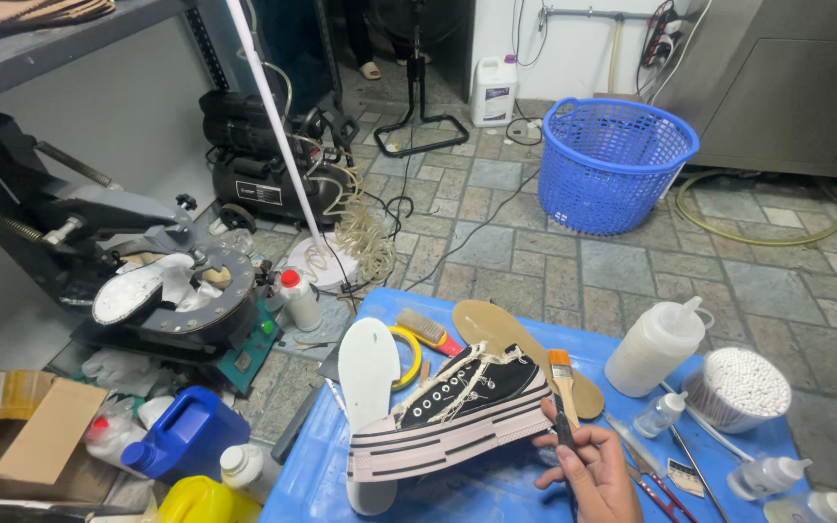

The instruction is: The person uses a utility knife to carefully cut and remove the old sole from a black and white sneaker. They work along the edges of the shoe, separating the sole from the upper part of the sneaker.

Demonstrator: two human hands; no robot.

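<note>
A black canvas shoe [457, 412] with white laces and a thick pink-and-black striped sole is tilted on its side over the blue table [496, 489], sole edge towards me. My right hand [593, 475] is at its right end, closed around the dark handle of a small paintbrush [561, 373] whose bristles point up; the fingers rest against the shoe. A white insole [368, 373] lies flat to the left, partly under the shoe. A tan insole [491, 324] lies behind it. My left hand is out of view.
On the table are a white squeeze bottle [653, 347], a tub of cotton swabs [736, 387], small bottles [767, 475], red scissors [656, 484], a scrub brush [426, 331] and a yellow ring [409, 353]. A shoe press [167, 300], blue jug [186, 431] and blue basket [612, 160] stand on the floor.
</note>
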